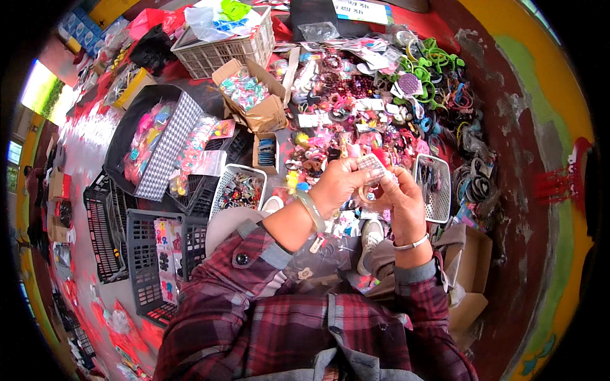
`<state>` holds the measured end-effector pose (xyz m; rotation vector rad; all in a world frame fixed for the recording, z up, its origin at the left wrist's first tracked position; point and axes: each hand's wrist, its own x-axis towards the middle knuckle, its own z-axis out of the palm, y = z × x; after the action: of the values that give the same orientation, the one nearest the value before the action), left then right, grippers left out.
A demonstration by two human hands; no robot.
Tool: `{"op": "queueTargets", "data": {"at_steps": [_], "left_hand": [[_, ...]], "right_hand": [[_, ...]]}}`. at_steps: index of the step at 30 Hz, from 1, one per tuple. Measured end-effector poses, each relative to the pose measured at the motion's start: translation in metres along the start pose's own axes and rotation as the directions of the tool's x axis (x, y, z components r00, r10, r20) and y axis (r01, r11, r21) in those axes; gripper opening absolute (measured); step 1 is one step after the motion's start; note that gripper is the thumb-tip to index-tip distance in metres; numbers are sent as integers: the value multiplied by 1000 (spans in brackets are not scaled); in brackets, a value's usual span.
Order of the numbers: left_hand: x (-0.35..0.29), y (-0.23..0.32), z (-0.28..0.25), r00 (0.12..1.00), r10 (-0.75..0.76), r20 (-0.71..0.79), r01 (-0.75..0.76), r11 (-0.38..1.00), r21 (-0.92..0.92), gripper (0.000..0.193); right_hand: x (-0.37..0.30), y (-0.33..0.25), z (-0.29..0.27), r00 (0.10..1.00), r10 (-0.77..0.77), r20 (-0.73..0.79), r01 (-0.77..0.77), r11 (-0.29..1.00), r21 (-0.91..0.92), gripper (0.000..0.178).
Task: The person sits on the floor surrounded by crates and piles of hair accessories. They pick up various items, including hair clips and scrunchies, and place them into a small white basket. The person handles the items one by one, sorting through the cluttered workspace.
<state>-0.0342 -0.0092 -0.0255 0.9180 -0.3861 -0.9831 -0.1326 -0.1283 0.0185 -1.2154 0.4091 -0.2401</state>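
Both hands meet in front of me over a spread of hair accessories. Between the fingers and thumb of my left hand (338, 183) is a small pink-and-white checked piece (371, 167), flat and squarish; its exact kind is unclear. My right hand (405, 202) is closed at its right edge, fingertips touching it. A pale beige loop (366, 194) hangs just below the piece, between the hands; whether it is joined to it I cannot tell. Right below are a white basket of thin dark items (433, 188) and my shoe (372, 237).
Green headbands (432, 66) lie in a heap at the far right, coiled black bands (473, 185) nearer. To the left stand a white basket of small clips (240, 192), a cardboard box of packets (246, 89), a houndstooth-sided box (166, 147) and a dark crate (141, 267).
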Motion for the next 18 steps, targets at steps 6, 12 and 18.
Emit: {"op": "queueTargets", "data": {"at_steps": [6, 12, 18], "left_hand": [[-5, -1, 3, 995, -88, 40, 96, 885, -455, 20], [-7, 8, 24, 990, 47, -131, -76, 970, -232, 14], [-14, 14, 15, 999, -21, -29, 3, 855, -519, 23]], "right_hand": [[1, -2, 1, 996, -29, 88, 16, 989, 144, 21], [5, 10, 6, 994, -73, -87, 87, 981, 175, 17], [0, -6, 27, 988, -148, 32, 143, 981, 128, 13]]}}
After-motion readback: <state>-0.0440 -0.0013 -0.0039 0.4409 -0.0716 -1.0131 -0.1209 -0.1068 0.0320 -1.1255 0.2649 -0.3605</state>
